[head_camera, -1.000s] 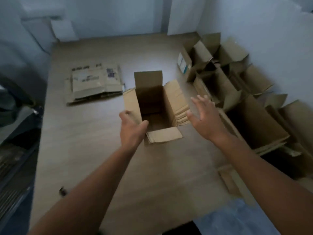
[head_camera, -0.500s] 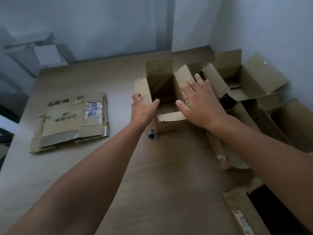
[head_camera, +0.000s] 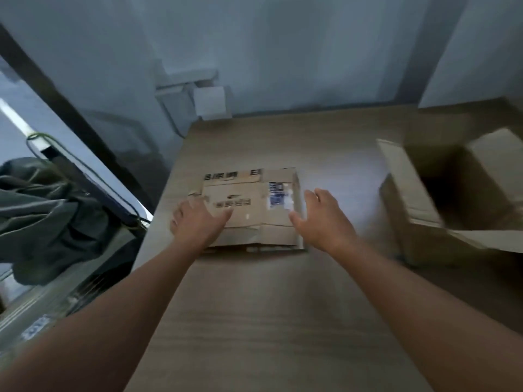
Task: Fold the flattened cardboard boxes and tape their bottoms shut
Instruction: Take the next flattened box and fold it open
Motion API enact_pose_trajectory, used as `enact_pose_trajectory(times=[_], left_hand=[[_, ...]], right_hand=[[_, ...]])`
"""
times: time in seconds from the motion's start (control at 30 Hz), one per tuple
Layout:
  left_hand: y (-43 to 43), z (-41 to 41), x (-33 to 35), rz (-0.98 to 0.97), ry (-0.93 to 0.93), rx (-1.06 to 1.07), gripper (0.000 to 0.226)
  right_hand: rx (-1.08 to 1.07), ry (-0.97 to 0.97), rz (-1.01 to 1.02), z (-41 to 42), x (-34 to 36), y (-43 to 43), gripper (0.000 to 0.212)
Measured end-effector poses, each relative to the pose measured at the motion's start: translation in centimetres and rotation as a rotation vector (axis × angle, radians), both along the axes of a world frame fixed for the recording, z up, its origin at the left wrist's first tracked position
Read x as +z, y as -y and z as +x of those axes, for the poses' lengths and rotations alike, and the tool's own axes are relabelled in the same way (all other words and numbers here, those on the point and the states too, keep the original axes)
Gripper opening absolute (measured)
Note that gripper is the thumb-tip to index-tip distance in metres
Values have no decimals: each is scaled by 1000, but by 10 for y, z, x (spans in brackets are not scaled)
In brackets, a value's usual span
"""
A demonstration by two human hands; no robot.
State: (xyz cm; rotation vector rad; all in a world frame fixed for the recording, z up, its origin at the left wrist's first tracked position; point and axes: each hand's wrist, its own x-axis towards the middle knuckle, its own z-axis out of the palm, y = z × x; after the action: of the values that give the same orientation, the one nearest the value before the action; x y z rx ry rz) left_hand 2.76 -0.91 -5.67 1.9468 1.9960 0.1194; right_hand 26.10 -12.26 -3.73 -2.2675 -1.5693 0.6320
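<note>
Flattened boxes: the stack lies flat on the worktop straight ahead of me, print side up, with a blue-and-white label near its right edge.
Left hand: over the stack's near left corner, fingers spread and relaxed, thumb pointing across the cardboard, gripping nothing.
Right hand: at the stack's right edge, fingers loosely curved and apart; blur hides whether I touch it.
Open box: stands to my right, well apart from the stack.
Dark cloth: bundled left of the worktop.
</note>
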Motion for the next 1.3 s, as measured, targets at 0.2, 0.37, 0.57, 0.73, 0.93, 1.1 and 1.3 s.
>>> enact_pose_trajectory(times=[0.2, 0.37, 0.57, 0.73, 0.93, 1.1, 1.3], left_hand=[[-23, -27, -33, -22, 128, -61, 87], [-19, -15, -32, 18, 521, 8, 85], [21, -22, -12, -70, 796, -17, 95], [129, -50, 20, -107, 863, -119, 96], [299, -97, 44, -310, 1086, -40, 59], [417, -104, 60, -456, 1468, 267, 50], [469, -110, 79, -548, 1199, 259, 77]], right_hand=[[-240, -86, -65, -48, -59, -50, 72], [-431, -268, 73, -52, -64, -61, 76], [-505, -645, 262, -63, -26, -16, 99], [-402, -877, 336, -84, 15, 94, 80], [-157, -1010, 278, -101, 45, 270, 82], [-226, -1098, 335, -113, 28, 386, 65], [-232, -1234, 392, -122, 36, 456, 100]])
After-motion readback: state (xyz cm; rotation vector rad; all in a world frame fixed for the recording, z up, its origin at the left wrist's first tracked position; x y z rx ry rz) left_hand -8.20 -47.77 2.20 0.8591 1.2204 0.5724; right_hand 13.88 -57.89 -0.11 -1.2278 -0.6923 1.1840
